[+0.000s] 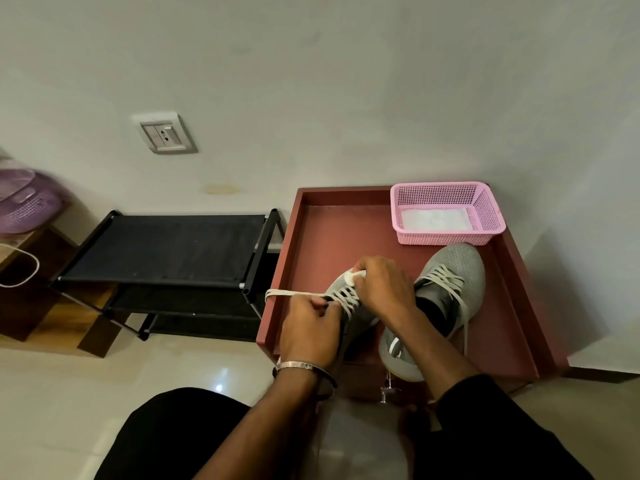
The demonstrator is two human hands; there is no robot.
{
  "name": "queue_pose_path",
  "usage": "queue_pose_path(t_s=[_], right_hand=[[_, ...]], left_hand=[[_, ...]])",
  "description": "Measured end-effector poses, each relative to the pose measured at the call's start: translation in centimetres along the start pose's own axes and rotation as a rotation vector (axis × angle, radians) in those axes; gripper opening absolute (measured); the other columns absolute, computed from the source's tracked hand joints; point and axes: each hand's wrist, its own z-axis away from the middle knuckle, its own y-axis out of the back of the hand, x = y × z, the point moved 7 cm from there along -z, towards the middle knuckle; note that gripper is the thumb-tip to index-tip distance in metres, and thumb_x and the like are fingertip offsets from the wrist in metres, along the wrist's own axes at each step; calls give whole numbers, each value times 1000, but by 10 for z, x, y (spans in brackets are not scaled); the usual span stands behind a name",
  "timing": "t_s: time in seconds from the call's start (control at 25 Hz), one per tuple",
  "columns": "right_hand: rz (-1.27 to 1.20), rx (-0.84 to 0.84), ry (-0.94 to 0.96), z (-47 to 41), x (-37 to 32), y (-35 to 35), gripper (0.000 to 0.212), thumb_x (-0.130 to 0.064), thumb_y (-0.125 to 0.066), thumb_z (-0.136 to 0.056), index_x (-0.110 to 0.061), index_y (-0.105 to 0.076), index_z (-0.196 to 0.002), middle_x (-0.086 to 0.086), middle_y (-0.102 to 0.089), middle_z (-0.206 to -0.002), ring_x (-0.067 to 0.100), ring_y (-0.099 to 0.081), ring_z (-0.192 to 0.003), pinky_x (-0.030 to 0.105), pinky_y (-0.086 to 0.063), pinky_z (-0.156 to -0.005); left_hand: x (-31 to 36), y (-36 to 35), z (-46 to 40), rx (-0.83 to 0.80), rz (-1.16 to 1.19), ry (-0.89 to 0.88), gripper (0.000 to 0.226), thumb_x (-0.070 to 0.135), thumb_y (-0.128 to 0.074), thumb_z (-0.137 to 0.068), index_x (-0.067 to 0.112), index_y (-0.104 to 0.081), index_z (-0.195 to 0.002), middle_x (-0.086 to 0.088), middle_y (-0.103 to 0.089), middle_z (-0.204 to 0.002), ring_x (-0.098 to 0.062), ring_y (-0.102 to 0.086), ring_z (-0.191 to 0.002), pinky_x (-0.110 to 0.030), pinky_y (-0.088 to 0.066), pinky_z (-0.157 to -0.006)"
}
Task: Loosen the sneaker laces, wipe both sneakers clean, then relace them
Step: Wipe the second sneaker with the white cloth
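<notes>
1. A pale wall (346, 81) carries a socket (164, 133), with a yellowish stain (221, 189) lower down.
2. A glossy light tiled floor (86, 393) shows a lamp glint.
3. A black rack (173, 251) stands against the wall, just beside a red-brown table (332, 237).
4. At the left edge sit brown wooden furniture (41, 306) and a purple basket (27, 206).

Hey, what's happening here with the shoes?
A person is working on the laces of a grey sneaker set on a reddish-brown tray table. The left hand pinches the white lace and draws it out sideways, while the right hand holds the sneaker near its toe. The second sneaker lies beside it, its laces slack. A pink basket with a white cloth sits behind.
</notes>
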Motion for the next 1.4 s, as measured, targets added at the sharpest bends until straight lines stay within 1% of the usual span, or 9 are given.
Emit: queue_pose_path(t_s=[0.12,0.2,0.4,0.56,0.8,1.0,1.16,1.28,1.4], right_hand=[[-4,-2,0,-1,-1,-1,21,-20,-57,-91,-26,-69,-107,3,-68,-111,27,-63,-101,30,-46,-78],[-21,1,-3,0,-1,0,21,-20,-58,-90,-26,-70,-107,3,-69,-111,27,-63,-100,30,-45,-78],[-25,15,16,0,-1,0,22,-19,-59,-90,-27,-69,-108,1,-69,-111,24,-63,-99,30,-46,-77],[-15,37,20,-2,-2,-1,20,-19,-61,-91,-28,-69,-108,-1,-69,-108,22,-63,-96,28,-42,-72],[-4,77,30,-5,0,2,19,-20,-60,-92,-24,-68,-109,1,-69,-107,23,-62,-98,28,-41,-74],[9,65,22,-7,1,-1,19,-18,-58,-91,-21,-68,-107,4,-69,-107,26,-63,-99,30,-44,-77],[24,54,3,-7,1,0,20,-18,-58,-91,-22,-67,-108,4,-69,-109,27,-63,-101,33,-45,-81],[2,24,3,-7,1,-2,19,-19,-59,-90,-22,-68,-107,5,-69,-109,28,-62,-101,34,-47,-82],[-17,30,14,-6,0,-1,19,-19,-59,-90,-23,-68,-106,4,-69,-109,27,-63,-100,33,-47,-81]], left_hand=[[-17,-21,12,-127,722,523,17,19,-56,-96,6,-66,-100,-8,-70,-90,-22,-60,-72,-28,-42,-56],[-16,-32,14,-192,923,683,32,25,-52,-98,5,-61,-121,-13,-68,-105,-25,-60,-78,-33,-43,-59],[-6,-51,6,-380,1093,789,49,42,-45,-99,1,-66,-116,-22,-72,-91,-33,-68,-80,-38,-60,-60],[-5,-64,-13,-419,1243,726,70,61,-48,-91,-1,-62,-122,-26,-68,-113,-38,-64,-99,-48,-52,-88],[-16,-77,-24,-420,1092,560,76,69,-43,-89,0,-68,-111,-23,-74,-101,-32,-72,-89,-42,-55,-88],[-15,-62,-21,-503,592,177,38,28,-41,-105,6,-59,-130,-12,-68,-124,-23,-63,-118,-36,-47,-105],[-9,-54,-21,-418,-36,-168,38,36,-39,-104,21,-55,-135,5,-60,-134,-10,-51,-127,-26,-35,-111],[-9,-47,-18,-499,120,19,49,51,-35,-102,22,-55,-137,2,-63,-131,-12,-57,-122,-23,-46,-102],[-6,-45,-4,-523,775,542,57,51,-35,-102,5,-62,-123,-16,-70,-106,-24,-65,-96,-30,-51,-76]])
